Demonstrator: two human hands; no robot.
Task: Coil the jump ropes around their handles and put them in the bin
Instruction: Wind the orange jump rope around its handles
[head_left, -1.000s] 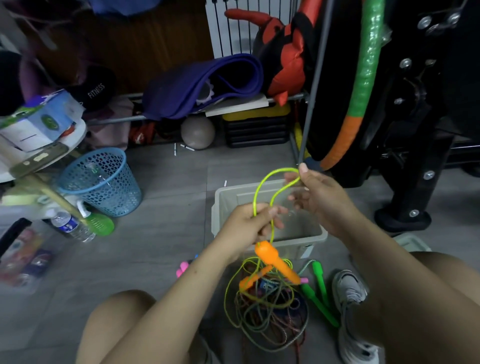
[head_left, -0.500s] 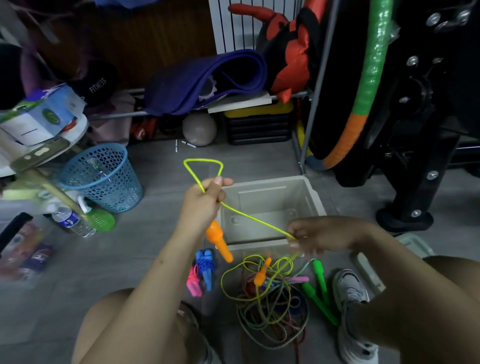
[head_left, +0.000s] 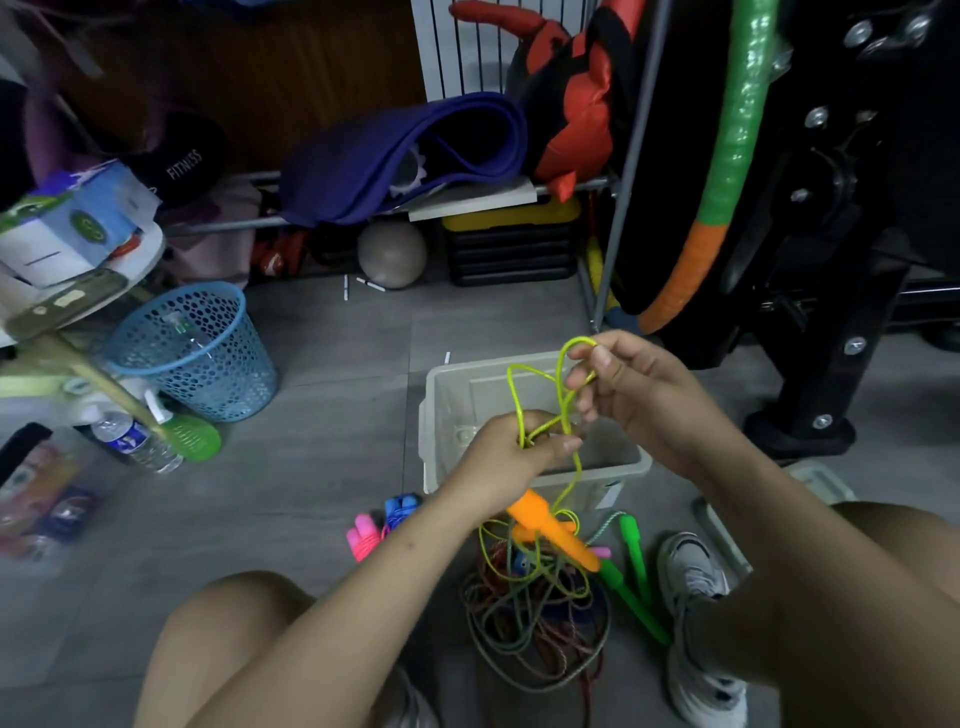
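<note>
Wrapping tidily means the left hand (head_left: 511, 452) gripping the orange handle (head_left: 550, 530) steadies it while the right hand (head_left: 623, 384), pinching the yellow-green rope (head_left: 563, 384), lays snug loops.

Yellow-green rope (head_left: 563, 395), orange handle (head_left: 553, 527), grey bin (head_left: 431, 431), perforated blue basket (head_left: 192, 353).

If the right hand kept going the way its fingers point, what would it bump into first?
Probably the yellow rope it already pinches, then the left hand. The right hand points left and slightly down, though depth is hard to judge.
</note>
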